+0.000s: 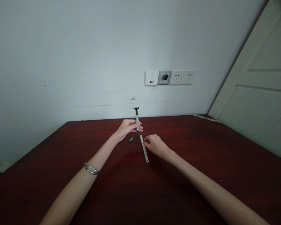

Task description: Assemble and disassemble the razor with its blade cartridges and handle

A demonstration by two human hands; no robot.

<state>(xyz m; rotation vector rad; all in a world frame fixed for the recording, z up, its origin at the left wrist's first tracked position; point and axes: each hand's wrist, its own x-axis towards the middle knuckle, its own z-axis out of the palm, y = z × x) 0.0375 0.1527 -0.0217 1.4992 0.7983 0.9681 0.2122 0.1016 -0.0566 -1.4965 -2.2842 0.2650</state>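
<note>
Held upright in my left hand [131, 125] is a slim white handle [137, 120] with a black forked top and a dark lower end. The fingers and thumb close around its lower half. Just below it, a long flat pale strip [144, 150] slants toward me; it has a small hole at its near end and a dark tip at its far end. My right hand [155, 144] is curled, its thumb and finger pinched at the strip's right edge; its other fingertips are hidden. A small green and black battery [131, 139] lies below my left hand.
The dark red wooden table [103, 200] meets a white wall behind. Wall sockets [181, 77] and a dark plug [165, 77] sit above the table. A flat printed strip [207, 118] lies at the back right corner, near a white door [259, 90].
</note>
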